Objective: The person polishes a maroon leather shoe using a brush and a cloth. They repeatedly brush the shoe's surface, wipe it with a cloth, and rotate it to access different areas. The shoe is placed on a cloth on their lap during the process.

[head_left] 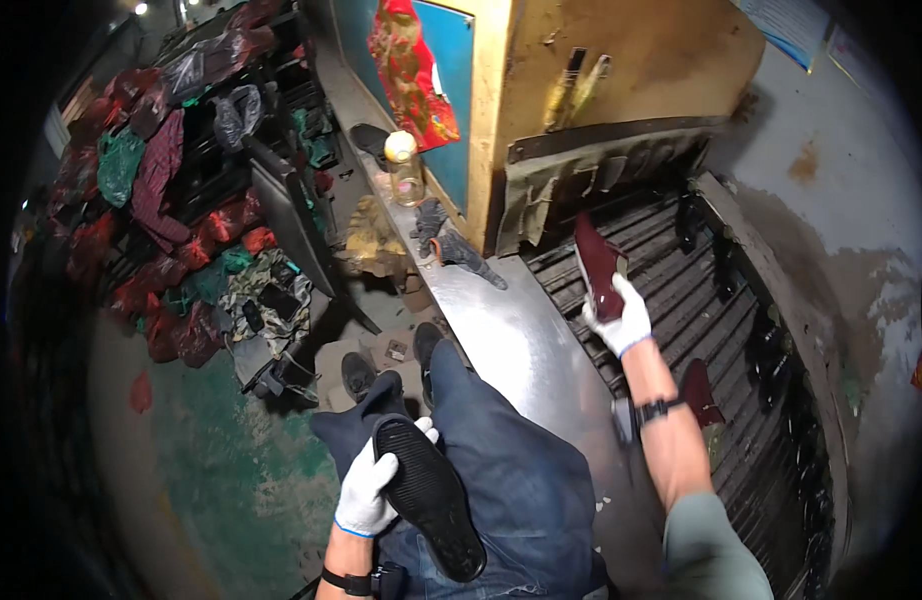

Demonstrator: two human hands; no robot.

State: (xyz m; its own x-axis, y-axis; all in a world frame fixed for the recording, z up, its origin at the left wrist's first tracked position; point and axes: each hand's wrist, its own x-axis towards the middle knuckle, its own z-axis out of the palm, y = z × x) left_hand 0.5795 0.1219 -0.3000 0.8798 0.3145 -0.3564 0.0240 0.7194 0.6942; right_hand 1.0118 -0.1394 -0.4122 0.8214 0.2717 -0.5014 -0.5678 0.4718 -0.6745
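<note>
My left hand (366,490), in a white glove, is closed around a black shoe sole (431,505) above my lap. The sole's ridged face is turned up, and it lies slanted with its far end near my fingers. Out to the right, my gloved right hand (626,318) grips one end of a glossy dark red shoe (597,262) over a slatted conveyor (671,270). A second dark red shoe (698,390) sits on the slats beyond my right forearm, partly hidden by it.
A shiny metal ledge (511,320) runs beside my legs, bearing dark gloves (456,250) and a clear jar (408,185) with a yellowish lid. A tan machine housing (621,70) with a cloth flap stands over the conveyor. Several bags (186,260) are piled at left.
</note>
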